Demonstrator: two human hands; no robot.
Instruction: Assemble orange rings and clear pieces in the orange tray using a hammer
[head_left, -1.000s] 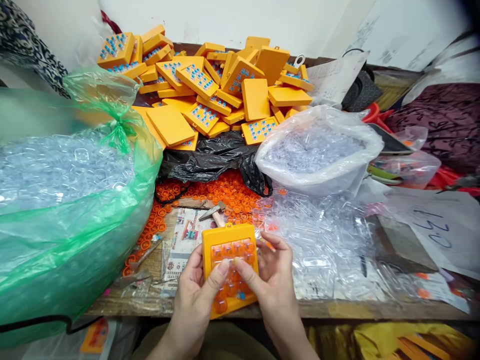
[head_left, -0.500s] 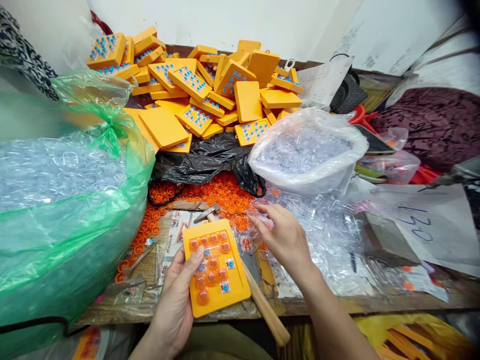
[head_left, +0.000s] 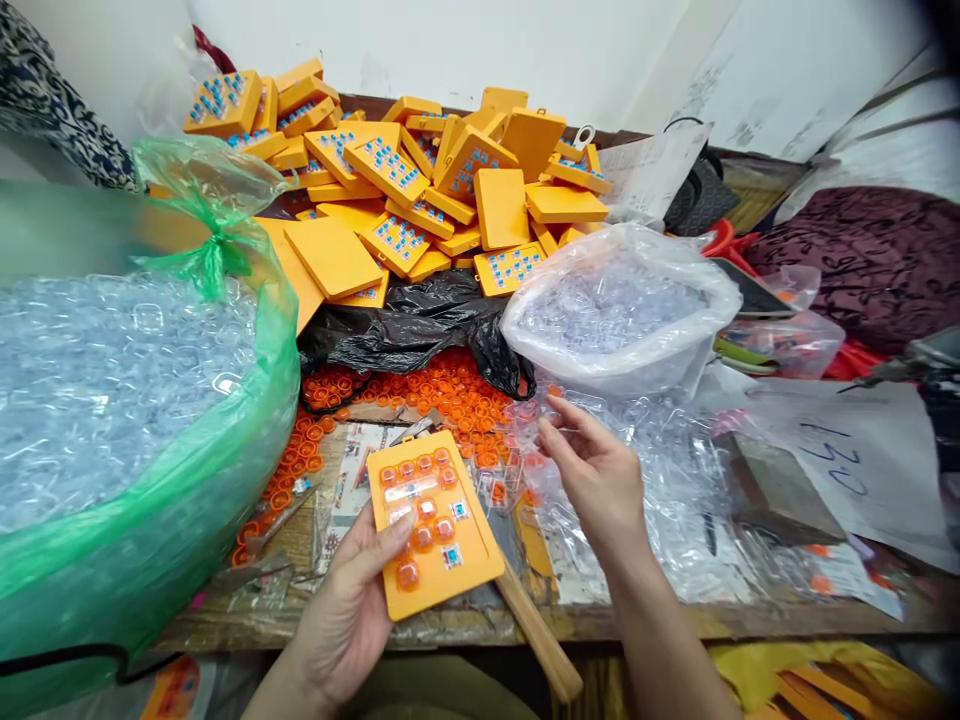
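My left hand (head_left: 360, 580) grips a yellow keypad (head_left: 471, 560) by its left side, thumb lying over the front. Rows of clear square keycaps with orange inside cover much of its face. Near its right side, two small blue-centred switches (head_left: 451, 557) show uncapped. A clear oblong cap (head_left: 411, 489) sits in the second row. To the right, my right hand (head_left: 600, 485) is raised above the clear plastic pieces (head_left: 660, 440), thumb and forefinger nearly together. Whatever may be between them is too small or transparent to make out. Under the keypad lies a hammer (head_left: 536, 630), its wooden handle sticking out.
Yellow keypads (head_left: 502, 205) are piled at the back. Orange rings (head_left: 450, 390) spread before a black plastic bag (head_left: 405, 325). Clear pieces fill a green bag (head_left: 277, 400) at left and a white bag (head_left: 517, 345) at right. A grey block (head_left: 772, 490) stands at right.
My right hand has drawn a little to the right, away from the keypad. My left hand still holds the keypad, with its thumb shifted lower on the face. The view has shifted slightly.
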